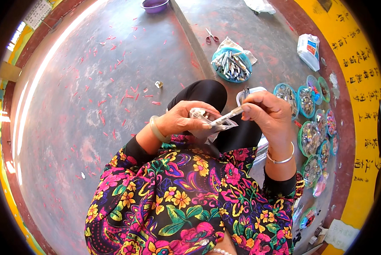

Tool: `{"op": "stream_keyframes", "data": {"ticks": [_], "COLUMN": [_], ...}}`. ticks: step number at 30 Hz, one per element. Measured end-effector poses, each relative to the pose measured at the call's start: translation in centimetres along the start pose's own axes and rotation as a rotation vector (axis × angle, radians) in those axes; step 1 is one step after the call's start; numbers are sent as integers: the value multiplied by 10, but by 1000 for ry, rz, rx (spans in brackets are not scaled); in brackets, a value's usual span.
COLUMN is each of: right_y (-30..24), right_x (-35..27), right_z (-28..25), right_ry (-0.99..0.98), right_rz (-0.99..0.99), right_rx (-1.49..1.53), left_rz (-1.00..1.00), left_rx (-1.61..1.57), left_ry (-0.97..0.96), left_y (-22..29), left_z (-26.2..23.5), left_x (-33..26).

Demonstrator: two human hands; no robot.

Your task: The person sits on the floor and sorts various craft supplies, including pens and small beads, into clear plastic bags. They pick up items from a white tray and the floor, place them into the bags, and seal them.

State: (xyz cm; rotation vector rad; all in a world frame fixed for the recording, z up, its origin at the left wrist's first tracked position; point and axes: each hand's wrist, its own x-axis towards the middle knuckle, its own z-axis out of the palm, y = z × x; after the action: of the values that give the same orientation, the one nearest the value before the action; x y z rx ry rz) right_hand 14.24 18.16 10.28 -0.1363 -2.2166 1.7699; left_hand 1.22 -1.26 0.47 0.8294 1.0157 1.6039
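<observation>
My left hand (186, 118) is closed on a small clear plastic bag (203, 114) with whitish bits inside it. The bag's mouth faces right, towards my other hand. Between the thumb and fingers of my right hand (265, 111) is a slim, pale, pen-like stick (228, 115). Its lower end lies at the mouth of the bag; I cannot tell how far inside it reaches. Both hands are held above my dark-trousered knees. Just behind my right fingers shows part of a white-rimmed container (255, 90), mostly hidden.
A teal basket of pens (232, 64) stands ahead, with scissors (211, 36) beyond it. Several round baskets of small parts (309, 138) line the right wall. A white package (308, 52) and a purple basin (155, 6) sit farther off. Red scraps (101, 117) litter the floor.
</observation>
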Motion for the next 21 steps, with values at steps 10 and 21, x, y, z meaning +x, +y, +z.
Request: {"op": "stream_keyframes", "data": {"ticks": [10, 21], "right_y": [20, 34], "right_x": [-1, -19], "right_z": [39, 36], "right_ry": [6, 83], "right_rz": [-297, -384], "right_rx": [-482, -492], "left_rz": [27, 34], "left_rx": [58, 29], "left_ry": [32, 26], "left_y": [-8, -4], "left_z": [-5, -3], "left_x": [-2, 0]}}
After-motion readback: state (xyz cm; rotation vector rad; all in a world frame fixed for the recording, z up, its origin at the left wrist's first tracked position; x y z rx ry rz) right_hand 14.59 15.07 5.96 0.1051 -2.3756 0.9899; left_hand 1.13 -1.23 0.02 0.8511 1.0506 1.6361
